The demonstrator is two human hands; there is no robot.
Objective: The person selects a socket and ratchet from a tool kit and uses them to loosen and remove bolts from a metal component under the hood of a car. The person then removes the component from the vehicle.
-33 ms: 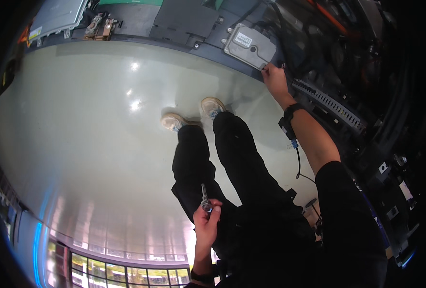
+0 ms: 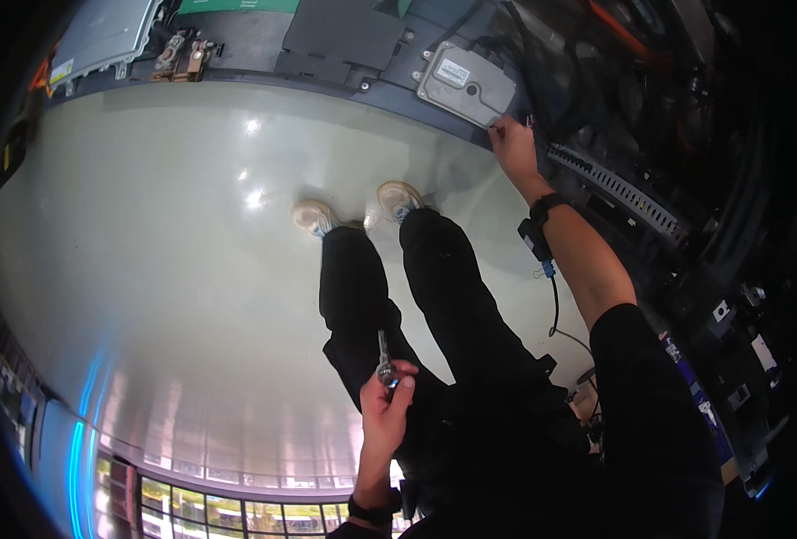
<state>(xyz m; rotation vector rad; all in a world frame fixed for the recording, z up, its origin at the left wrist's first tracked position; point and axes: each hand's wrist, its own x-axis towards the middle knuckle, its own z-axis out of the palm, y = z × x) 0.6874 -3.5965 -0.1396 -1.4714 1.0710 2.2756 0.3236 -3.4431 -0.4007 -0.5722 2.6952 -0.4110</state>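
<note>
Left hand (image 2: 386, 404) still grips a small metal tool (image 2: 384, 361); right hand (image 2: 511, 144) stays pinching beside the grey module (image 2: 466, 83).

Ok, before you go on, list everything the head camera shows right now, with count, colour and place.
Metal box with label: one, grey, top centre-right at the edge of the bench.
Flat metal casing: one, silver-grey, top left.
Small clamps: two, copper-coloured, top left beside the casing.
Dark panel: one, black, top centre.
Ribbed strip: one, grey, right of the box.
Floor: pale, glossy, with light reflections.
Shoes: two, light-coloured, centre.
Small tool: one, silvery, lower centre.
Wristband with cord: one, black with blue clip, on the right wrist.
Left hand: holds the small tool.
Right hand: fingertips at the lower right corner of the metal box.
</note>
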